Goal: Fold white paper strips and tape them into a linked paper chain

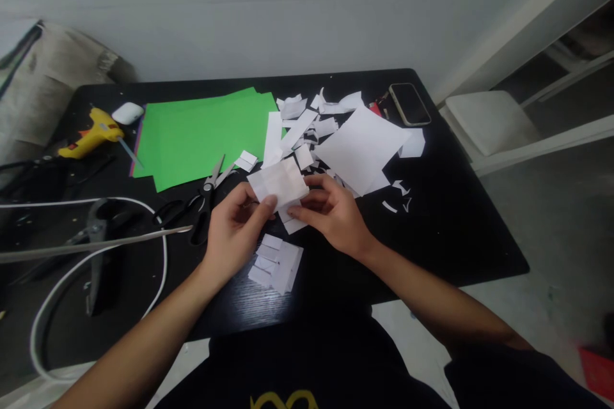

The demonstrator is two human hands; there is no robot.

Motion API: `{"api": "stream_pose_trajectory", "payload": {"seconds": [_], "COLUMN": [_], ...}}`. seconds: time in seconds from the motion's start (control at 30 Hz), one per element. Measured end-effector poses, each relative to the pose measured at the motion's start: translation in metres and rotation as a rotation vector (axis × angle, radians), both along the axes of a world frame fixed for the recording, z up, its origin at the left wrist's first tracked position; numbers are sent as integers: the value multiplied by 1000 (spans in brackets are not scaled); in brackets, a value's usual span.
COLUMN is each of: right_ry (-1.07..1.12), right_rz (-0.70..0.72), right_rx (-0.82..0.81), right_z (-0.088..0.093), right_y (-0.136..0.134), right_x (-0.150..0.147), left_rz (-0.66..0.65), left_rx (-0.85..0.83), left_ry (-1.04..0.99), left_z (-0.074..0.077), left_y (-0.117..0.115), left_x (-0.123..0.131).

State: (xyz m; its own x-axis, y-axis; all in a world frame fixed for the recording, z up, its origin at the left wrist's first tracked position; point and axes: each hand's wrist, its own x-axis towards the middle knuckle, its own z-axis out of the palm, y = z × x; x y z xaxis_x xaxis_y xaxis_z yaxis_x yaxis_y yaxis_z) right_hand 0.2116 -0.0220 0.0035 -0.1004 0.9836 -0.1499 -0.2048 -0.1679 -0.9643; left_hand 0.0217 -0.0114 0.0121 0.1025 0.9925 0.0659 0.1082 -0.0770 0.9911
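Observation:
My left hand [238,230] pinches the lower left edge of a folded white paper piece [279,183], thumb on top. On the right side of that piece, my right hand [333,213] has its fingers curled round the edge, with its thumb over a smaller white flap [291,217] beneath. Nearer to me, a small stack of cut and folded white papers [289,265] lies on the black table [384,262]. Open black-handled scissors [209,188] rest just left of my left hand. Several white scraps [326,126] are heaped beyond my hands.
Green sheets [206,134] lie at the back left, beside a yellow glue gun [96,134] and a white case [127,113]. A white cable [165,262] loops at the left. Larger white sheets [362,147] and a phone [409,104] are at the right.

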Motion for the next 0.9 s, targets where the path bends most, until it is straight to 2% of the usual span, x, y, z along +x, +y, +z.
{"api": "stream_pose_trajectory", "payload": {"seconds": [0.13,0.33,0.67,0.9], "right_ry": [13,42,110,105], "right_rz": [12,40,39,30], "right_rx": [-2,-28,-46,-84], "right_z": [0,2,1,3], "right_y": [0,1,2,3], "right_x": [0,2,4,5], "left_rz": [32,2,-60,-45], "left_rx": [-11,-47,-144,-219], "left_ry": [-22,-71,-232,-317], "left_z": [2,5,-10,-13], "left_y": [1,3,5,7], "left_x": [0,0,-7,-7]}}
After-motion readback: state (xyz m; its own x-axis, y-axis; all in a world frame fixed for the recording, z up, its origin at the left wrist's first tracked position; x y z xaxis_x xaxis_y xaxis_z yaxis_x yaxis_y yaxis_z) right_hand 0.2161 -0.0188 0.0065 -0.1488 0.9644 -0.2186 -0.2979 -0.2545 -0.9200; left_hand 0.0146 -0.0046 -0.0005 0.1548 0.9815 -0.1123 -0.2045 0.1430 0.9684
